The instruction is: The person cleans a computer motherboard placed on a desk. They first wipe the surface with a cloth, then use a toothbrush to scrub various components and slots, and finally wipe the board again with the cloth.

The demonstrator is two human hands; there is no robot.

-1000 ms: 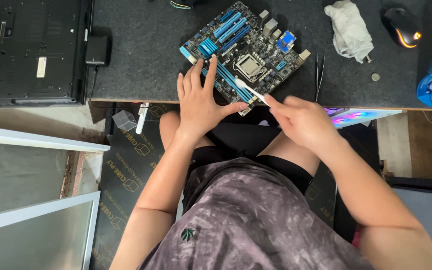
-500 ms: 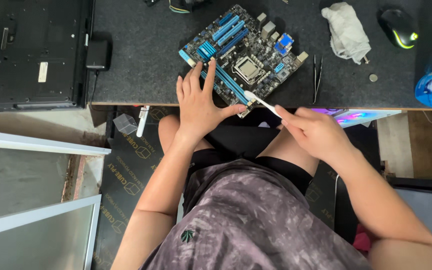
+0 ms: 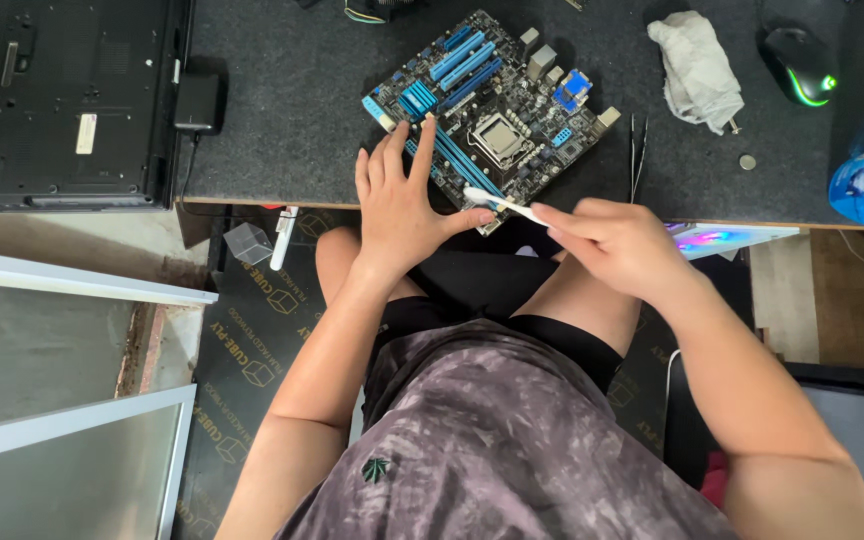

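The blue motherboard lies turned at an angle on the dark mat of the worktop, with its near corner at the near edge, so it is close to the person. The left hand lies flat and spread on the near left part of the board; it has no grip on anything and only presses down, probably to keep the board from sliding. The right hand has its grip closed on a thin white swab, pinched between the fingertips like a pen. The tip of the swab rests at the near edge of the board, just beside the left thumb. On the right, apart from the board, are tweezers, a grey cloth and a black mouse, all within reach. A black laptop lies at the far left.
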